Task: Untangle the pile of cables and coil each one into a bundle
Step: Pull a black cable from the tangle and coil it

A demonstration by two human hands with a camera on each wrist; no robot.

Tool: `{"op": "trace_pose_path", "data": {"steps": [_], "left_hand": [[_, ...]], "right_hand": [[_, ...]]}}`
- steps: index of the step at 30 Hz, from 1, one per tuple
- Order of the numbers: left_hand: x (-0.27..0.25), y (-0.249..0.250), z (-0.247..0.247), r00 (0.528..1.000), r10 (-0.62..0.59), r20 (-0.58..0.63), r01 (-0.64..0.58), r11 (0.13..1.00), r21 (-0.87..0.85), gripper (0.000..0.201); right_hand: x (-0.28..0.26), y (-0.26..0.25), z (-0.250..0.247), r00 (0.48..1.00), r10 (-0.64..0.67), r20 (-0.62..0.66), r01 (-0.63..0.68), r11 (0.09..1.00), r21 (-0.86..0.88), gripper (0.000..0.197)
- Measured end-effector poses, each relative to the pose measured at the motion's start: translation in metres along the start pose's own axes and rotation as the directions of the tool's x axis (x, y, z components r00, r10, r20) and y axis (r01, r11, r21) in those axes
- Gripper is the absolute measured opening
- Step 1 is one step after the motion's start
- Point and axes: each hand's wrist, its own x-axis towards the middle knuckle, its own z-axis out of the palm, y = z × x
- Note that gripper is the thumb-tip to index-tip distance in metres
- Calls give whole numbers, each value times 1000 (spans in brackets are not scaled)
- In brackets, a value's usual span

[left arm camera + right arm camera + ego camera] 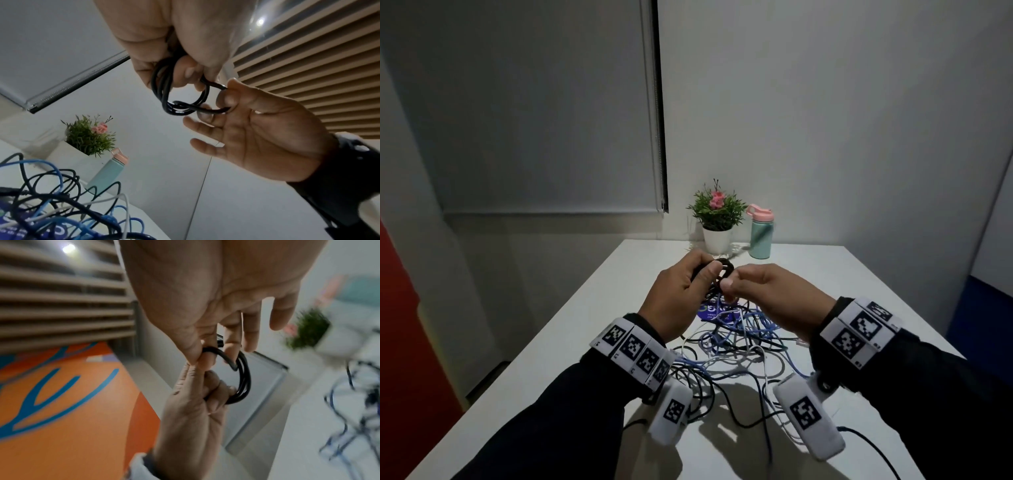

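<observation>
potted plant [716, 214] | teal bottle, pink lid [761, 236] beside it | purple card, perhaps [717, 313]

You're in an office room.
White table [592, 308], roller blind [534, 109], potted plant [717, 214], slatted ceiling [308, 56] above you.

White table [592, 325] sits against plain white walls [825, 120], roller blind [534, 109] at 11 o'clock, pretty dim lighting.

Cables: one rolled up, the rest in a messy pile

A thin black cable [723, 270] is wound into a small ring of a few loops, held up in the air. Below it, blue, white and black cables [736, 346] lie tangled together on the white table [592, 308].
</observation>
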Motion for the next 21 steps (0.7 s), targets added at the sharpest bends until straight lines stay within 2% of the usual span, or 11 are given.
{"op": "trace_pose_path", "data": {"steps": [2, 7, 8, 11, 13, 15, 16, 17, 19, 21], "left_hand": [[1, 1, 0, 1000, -9, -6, 10, 999, 41, 16], [1, -1, 2, 1000, -27, -8, 27, 998, 63, 17], [1, -2, 2, 999, -37, -20, 38, 998, 55, 18], [2, -5, -1, 989, -144, -16, 143, 988, -51, 21], [0, -2, -3, 971, -229, 63, 237, 946, -220, 24], [-4, 5, -3, 939, -285, 192, 342, 834, -434, 26], [-6, 9, -3, 928, -277, 249, 371, 760, -534, 24], [-7, 14, -3, 923, -254, 290, 383, 695, -609, 22], [-7, 20, -3, 926, -215, 310, 375, 619, -690, 14], [-6, 23, -2, 947, -217, 236, 321, 635, -703, 8]], "right_hand": [[-1, -3, -4, 996, -78, -41, 71, 987, -143, 32], [0, -1, -11, 982, -131, -139, 90, 960, -265, 40], [1, 1, -12, 986, -108, -129, 77, 972, -220, 36], [-1, 6, -14, 999, -20, -49, 26, 990, 138, 21], [2, 8, -20, 993, -51, -109, 59, 996, 73, 19], [7, 9, -27, 976, -94, -199, 92, 996, -17, 19], [10, 9, -28, 974, -70, -215, 72, 997, 4, 18], [13, 8, -28, 980, -20, -196, 37, 996, 79, 17], [14, 6, -23, 995, 72, -71, -48, 953, 300, 22], [15, 3, -16, 986, 153, 67, -167, 879, 447, 35]]}}
